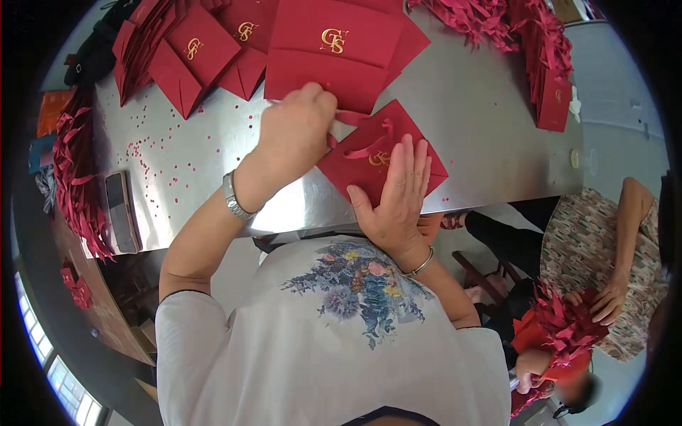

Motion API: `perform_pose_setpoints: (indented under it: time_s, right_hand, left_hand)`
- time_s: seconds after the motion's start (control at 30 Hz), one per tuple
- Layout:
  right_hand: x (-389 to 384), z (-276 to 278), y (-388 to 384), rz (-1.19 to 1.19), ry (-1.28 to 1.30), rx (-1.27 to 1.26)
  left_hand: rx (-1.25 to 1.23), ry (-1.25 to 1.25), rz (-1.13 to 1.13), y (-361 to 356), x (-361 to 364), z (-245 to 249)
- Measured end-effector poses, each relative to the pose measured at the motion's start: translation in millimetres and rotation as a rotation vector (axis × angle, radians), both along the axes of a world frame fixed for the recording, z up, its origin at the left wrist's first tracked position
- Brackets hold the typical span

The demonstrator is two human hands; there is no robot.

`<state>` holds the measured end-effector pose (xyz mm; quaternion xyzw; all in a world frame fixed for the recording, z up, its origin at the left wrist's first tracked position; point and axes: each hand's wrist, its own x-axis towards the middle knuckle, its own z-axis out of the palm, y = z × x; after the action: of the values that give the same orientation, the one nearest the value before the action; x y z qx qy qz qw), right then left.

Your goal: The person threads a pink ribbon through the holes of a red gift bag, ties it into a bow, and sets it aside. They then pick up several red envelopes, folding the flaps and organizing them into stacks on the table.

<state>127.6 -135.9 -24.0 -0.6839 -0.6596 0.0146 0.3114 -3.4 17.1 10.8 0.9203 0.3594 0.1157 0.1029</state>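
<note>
On the metal table [476, 142], the right hand [400, 206] presses a red bag [369, 153], fingers released; the left hand [297, 128] is clenched, contents unclear.

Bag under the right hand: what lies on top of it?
The right hand, laid flat, and red ribbon lie on the bag. Its gold logo shows partly. The bag's surface beneath the palm and fingers can't be seen.

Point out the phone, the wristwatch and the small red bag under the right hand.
Phone [122, 211], head view: middle of its dark screen.
Wristwatch [231, 198], head view: its metal band.
Small red bag [361, 167], head view: bare part of its red panel.
</note>
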Motion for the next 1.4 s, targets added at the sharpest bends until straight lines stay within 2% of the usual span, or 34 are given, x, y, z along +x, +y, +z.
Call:
perform_pose_setpoints:
  time_s: [0.07, 0.1, 0.43, 0.53, 0.6, 0.67, 0.7, 0.8, 0.87, 0.93, 1.0, 1.03, 1.1, 1.13, 1.2, 1.23, 1.3, 1.37, 1.4]
  right_hand:
    - [-1.2, -0.7, 0.0, -0.005, 0.022, -0.01]
    - [-1.8, 0.4, 0.3, -0.008, 0.02, -0.013]
    - [-3.3, 6.1, 1.8, -0.037, 0.003, -0.091]
    - [-1.5, 14.5, -0.1, -0.03, 0.068, -0.121]
    - [10.6, 19.4, -1.1, -0.009, 0.172, -0.108]
    - [27.2, 29.7, 1.5, -0.122, -0.052, -0.092]
    - [32.2, 31.2, 5.2, -0.209, -0.058, -0.098]
    - [43.5, 41.5, 9.6, -0.247, -0.063, -0.323]
    - [50.5, 46.4, 11.4, -0.232, 0.081, -0.395]
    - [59.8, 42.7, 11.3, -0.224, 0.035, -0.322]
    - [70.4, 44.0, 5.5, -0.258, 0.415, -0.413]
    - [74.5, 38.3, 0.3, -0.248, 0.611, -0.332]
    - [100.2, 55.9, -9.2, -0.093, 0.889, -0.461]
    - [111.8, 58.5, -15.6, -0.033, 1.149, -0.442]
    - [129.9, 84.9, -25.3, -0.091, 1.121, -0.361]
    - [139.3, 94.3, -29.1, -0.127, 1.145, -0.265]
    - [148.0, 121.7, -29.6, -0.204, 1.019, -0.049]
    - [143.9, 133.2, -21.9, -0.368, 0.646, 0.113]
    - [131.9, 144.8, -17.2, -0.414, 0.23, 0.082]
  left_hand:
    - [0.053, 0.016, 0.165, 8.2, -4.9, -0.2]
    - [0.122, -0.055, 0.186, 15.4, -11.6, -5.8]
    - [0.095, -0.144, 0.214, 18.2, -21.4, -13.5]
    - [0.131, -0.403, 0.25, 13.3, -33.0, -3.6]
    - [0.171, -0.383, 0.271, 4.6, -43.9, 4.1]
    - [0.195, -0.357, 0.258, 1.6, -52.3, 7.8]
    - [0.229, -0.352, 0.234, 3.6, -53.3, 8.5]
    - [0.268, -0.353, 0.217, 12.6, -47.1, 8.5]
    - [0.262, -0.306, 0.199, 18.8, -37.6, 6.3]
    - [0.273, -0.265, 0.223, 21.0, -36.4, 2.9]
    - [0.258, -0.209, 0.253, 18.0, -35.3, 2.1]
    - [0.219, -0.196, 0.259, 16.2, -34.1, 3.1]
    - [0.19, -0.203, 0.264, 17.5, -34.4, -2.4]
    - [0.19, -0.203, 0.266, 16.6, -35.0, -4.0]
    - [0.153, -0.226, 0.282, 16.0, -33.7, -4.6]
    - [0.156, -0.23, 0.282, 15.6, -33.6, -4.1]
    - [0.121, -0.252, 0.299, 14.7, -34.7, -2.1]
    - [0.128, -0.291, 0.287, 14.5, -37.2, -4.7]
    - [0.127, -0.326, 0.272, 14.1, -38.2, -5.3]
